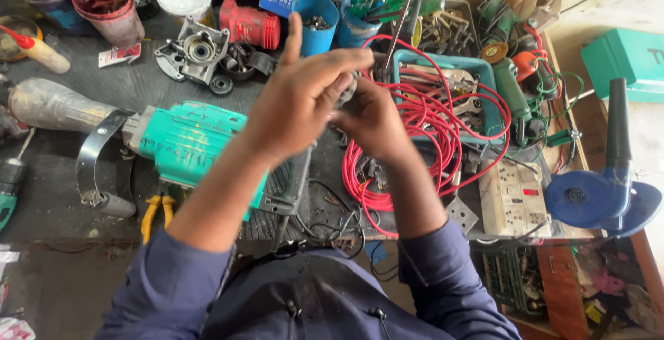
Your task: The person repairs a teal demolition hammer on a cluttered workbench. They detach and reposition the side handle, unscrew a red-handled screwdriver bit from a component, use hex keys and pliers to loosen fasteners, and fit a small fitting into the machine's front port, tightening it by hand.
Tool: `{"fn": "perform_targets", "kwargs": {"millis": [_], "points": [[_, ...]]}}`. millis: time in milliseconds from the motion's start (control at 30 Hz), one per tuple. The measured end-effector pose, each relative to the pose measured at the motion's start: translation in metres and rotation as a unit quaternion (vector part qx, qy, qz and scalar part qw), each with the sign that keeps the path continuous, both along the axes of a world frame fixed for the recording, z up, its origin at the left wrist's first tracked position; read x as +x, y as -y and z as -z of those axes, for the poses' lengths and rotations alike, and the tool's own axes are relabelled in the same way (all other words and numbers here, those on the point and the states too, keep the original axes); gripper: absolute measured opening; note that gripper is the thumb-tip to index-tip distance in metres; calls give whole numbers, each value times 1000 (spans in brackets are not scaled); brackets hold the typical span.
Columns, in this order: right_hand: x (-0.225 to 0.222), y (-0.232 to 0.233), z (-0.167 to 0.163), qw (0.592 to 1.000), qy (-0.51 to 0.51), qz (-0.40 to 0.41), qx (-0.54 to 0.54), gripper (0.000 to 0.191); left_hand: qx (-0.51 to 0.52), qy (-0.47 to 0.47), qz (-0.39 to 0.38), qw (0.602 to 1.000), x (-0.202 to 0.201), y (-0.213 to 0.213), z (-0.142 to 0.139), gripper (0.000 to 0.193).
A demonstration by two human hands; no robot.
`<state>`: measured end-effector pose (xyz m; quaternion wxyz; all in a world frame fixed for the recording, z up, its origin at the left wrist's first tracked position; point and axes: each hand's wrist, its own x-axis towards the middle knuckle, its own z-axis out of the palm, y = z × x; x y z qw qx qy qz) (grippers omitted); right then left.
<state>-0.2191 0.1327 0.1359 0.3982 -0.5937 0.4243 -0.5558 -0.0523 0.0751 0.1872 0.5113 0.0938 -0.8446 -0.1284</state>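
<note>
Both hands meet above the cluttered workbench (83, 195): the left hand (301, 98) curls over a small dark part (346, 91) (too hidden and blurred to identify), forefinger sticking up, while the right hand (373, 120) closes on it from beneath. Just below the left forearm lies a green power tool (187, 143). Red wire (422, 122) loops beside the right hand, spilling from a blue tray (484, 70).

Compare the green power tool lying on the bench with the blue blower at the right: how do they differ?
The green power tool is teal, boxy and lies flat on the dark bench, partly under the left hand's forearm. The blue blower is blue with a round housing and a black nozzle pointing away, at the bench's right edge. Neither hand touches them.
</note>
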Motion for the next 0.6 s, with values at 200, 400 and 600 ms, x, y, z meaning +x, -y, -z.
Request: {"fn": "perform_targets", "kwargs": {"millis": [200, 400, 600], "points": [[4, 15, 30, 977, -155, 141, -33, 35, 105, -54, -164, 979, -26, -20, 23, 15], [-9, 19, 64, 997, -49, -62, 14, 24, 372, -40, 395, 839, -6, 51, 24, 18], [-5, 19, 107, 984, -146, 94, -27, 18, 139, -189, -79, 969, -35, -19, 21, 19]]}}
